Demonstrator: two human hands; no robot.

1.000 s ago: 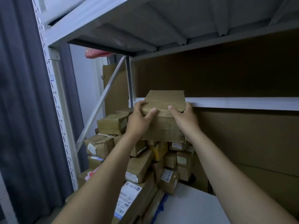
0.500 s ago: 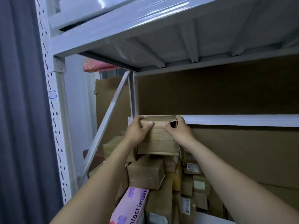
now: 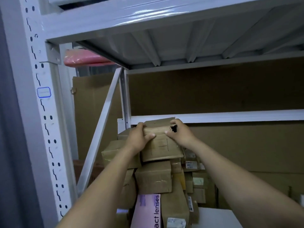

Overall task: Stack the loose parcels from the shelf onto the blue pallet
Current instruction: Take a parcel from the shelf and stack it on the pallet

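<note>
A brown cardboard parcel (image 3: 162, 147) with a torn hole near its top right corner rests on top of a tall stack of parcels (image 3: 153, 179). My left hand (image 3: 139, 139) grips its upper left corner, thumb on the front face. My right hand (image 3: 180, 134) grips the upper right corner beside the hole. The stack stands behind the white shelf frame (image 3: 213, 116). A pink box marked "lenses" (image 3: 148, 211) leans at the front of the stack. The blue pallet is not in view.
A grey perforated upright (image 3: 37, 112) and a diagonal brace (image 3: 102, 130) stand at the left. A metal shelf deck (image 3: 164, 40) hangs overhead. Large flat cardboard sheets (image 3: 230, 89) line the back. A pink wrapped item (image 3: 82, 58) lies higher up at the left.
The view has tilted upward and closed in. Both hands kept hold of the brown parcel, which now sits lower against the top of the stack.
</note>
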